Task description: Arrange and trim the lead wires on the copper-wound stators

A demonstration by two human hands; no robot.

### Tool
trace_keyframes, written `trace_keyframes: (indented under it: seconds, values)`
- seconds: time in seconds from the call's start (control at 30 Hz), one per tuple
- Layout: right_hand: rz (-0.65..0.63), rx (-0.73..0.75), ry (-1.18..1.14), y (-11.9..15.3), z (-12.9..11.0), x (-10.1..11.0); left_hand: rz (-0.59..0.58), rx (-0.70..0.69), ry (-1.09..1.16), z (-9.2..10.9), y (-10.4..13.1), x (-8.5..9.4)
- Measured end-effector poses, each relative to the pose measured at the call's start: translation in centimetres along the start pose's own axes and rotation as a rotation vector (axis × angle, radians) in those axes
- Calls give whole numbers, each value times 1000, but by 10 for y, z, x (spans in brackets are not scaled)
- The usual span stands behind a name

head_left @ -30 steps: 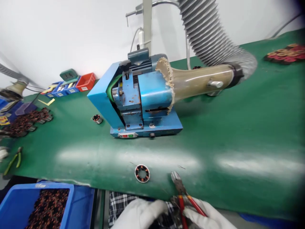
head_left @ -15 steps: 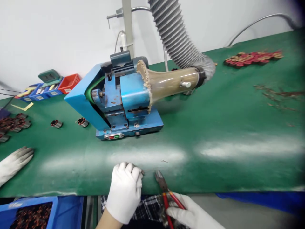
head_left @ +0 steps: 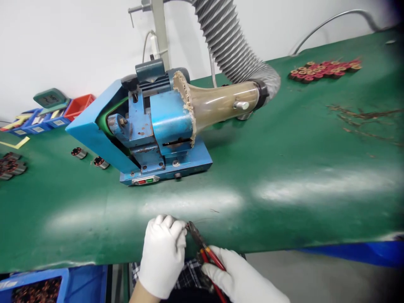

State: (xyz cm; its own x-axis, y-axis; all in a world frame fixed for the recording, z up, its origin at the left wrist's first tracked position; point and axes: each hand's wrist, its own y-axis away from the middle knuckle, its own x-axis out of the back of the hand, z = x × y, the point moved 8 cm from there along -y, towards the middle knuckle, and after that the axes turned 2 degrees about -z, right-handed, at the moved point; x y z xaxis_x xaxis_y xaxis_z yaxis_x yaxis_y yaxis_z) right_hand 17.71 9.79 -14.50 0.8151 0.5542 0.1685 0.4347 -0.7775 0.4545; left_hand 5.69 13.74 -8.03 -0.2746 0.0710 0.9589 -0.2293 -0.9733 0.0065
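Observation:
My left hand (head_left: 164, 256), in a white glove, is closed near the table's front edge. What it holds is hidden by the fingers, though thin wires stick out on its right side. My right hand (head_left: 233, 273), also gloved, grips a pair of red-handled cutting pliers (head_left: 205, 252). The pliers' dark jaws touch or nearly touch the wire ends beside my left fingertips. A few fine wire pieces (head_left: 214, 211) lie on the green table just beyond.
A blue belt grinding machine (head_left: 170, 126) with a grey extraction hose (head_left: 230, 46) stands ahead. Wound motor cores (head_left: 101, 163) sit left of it. Reddish rings (head_left: 325, 70) and wire scraps (head_left: 362, 113) lie right. A blue bin (head_left: 65, 282) stands below left.
The pliers have moved left and up, bringing their jaws to my left fingertips. The other person's gloved hand at the left has gone out of view. The camera view has shifted slightly.

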Motion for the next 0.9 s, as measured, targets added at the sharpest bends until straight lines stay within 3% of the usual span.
trace_keyframes:
  seconds: [0.17,0.37,0.43,0.53,0.6,0.67,0.73,0.83,0.9]
  values:
    - [59,-72,39,-1,11,-2,-16,-1,-9,0,-1,-1]
    - [51,-11,-232,-5,4,-1,33,-15,-23,0,2,1]
    - [-48,-14,-443,-7,-1,-8,45,-23,-32,-3,2,2]
    - [-296,-13,-964,-14,-18,-26,76,-8,-67,-15,1,7]
    - [-356,52,-1280,-27,-31,-19,99,19,-64,-29,1,12]
    - [-260,126,-1433,-45,-32,11,132,57,-27,-48,6,19]
    - [-47,164,-1447,-63,-22,63,206,108,-15,-67,15,29]
    - [317,313,-1389,-69,-4,180,139,263,69,-98,29,22]
    - [572,377,-1304,-56,10,264,73,362,223,-112,36,7]
